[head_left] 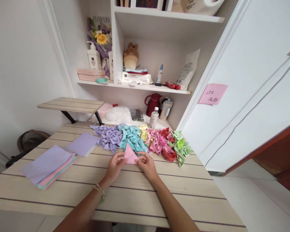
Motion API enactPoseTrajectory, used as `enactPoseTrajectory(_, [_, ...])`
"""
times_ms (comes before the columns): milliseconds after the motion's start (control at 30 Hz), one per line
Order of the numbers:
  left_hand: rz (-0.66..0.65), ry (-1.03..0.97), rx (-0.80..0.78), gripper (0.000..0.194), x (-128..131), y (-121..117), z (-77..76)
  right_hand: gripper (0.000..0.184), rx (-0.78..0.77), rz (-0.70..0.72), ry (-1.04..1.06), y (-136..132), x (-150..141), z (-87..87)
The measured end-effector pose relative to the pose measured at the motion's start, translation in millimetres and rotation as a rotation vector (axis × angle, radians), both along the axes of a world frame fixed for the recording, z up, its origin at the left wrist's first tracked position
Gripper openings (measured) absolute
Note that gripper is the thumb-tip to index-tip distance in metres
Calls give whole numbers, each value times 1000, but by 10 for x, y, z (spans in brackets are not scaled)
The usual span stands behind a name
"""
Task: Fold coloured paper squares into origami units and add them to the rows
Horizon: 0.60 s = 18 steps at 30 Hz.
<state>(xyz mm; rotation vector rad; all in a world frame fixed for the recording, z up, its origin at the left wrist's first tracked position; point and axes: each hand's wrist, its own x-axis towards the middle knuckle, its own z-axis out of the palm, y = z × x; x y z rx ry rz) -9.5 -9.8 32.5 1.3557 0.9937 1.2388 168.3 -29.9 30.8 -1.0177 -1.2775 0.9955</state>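
Observation:
Between my two hands, just above the wooden tabletop (135, 193), is a pink sheet of origami paper (130, 152) folded into a triangle with its tip pointing away from me. My left hand (116, 163) pinches its left corner. The right corner is gripped by the fingers and thumb of my right hand (147, 162). Right behind the hands lie heaps of folded paper pieces, sorted by colour: purple pieces (110, 137), blue pieces (131, 137), yellow pieces (143, 132), pink pieces (158, 140), red pieces (169, 154) and green pieces (181, 146).
Stacks of coloured paper (48, 162) and purple sheets (83, 143) lie at the left. A small raised shelf (70, 104) stands behind them. At the back are a clear bottle (154, 118), a red jug (153, 104) and a tumbler (166, 109), beneath white shelving (135, 86).

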Motion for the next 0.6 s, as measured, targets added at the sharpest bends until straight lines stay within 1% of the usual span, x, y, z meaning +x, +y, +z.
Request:
enactPoseTrajectory(67, [-5, -47, -36, 49, 11, 3, -6, 44, -46, 41, 56, -4, -9, 16])
enactPoseTrajectory(133, [-27, -69, -75, 53, 19, 6, -3, 45, -120, 67, 135, -19, -12, 42])
enactPoseTrajectory(233, [-80, -53, -105, 41, 22, 14, 7, 38, -204, 66, 214, -50, -15, 72])
enactPoseTrajectory(333, [-98, -47, -109, 29, 17, 29, 9, 29, -232, 63, 246, -69, -21, 80])
enactPoseTrajectory(467, [-127, -46, -110, 29, 9, 41, 3, 28, -272, 85, 309, -74, -26, 80])
enactPoseTrajectory(600, [-170, -41, -115, 27, 7, 38, 1, 32, -324, 145, 362, -84, -23, 93])
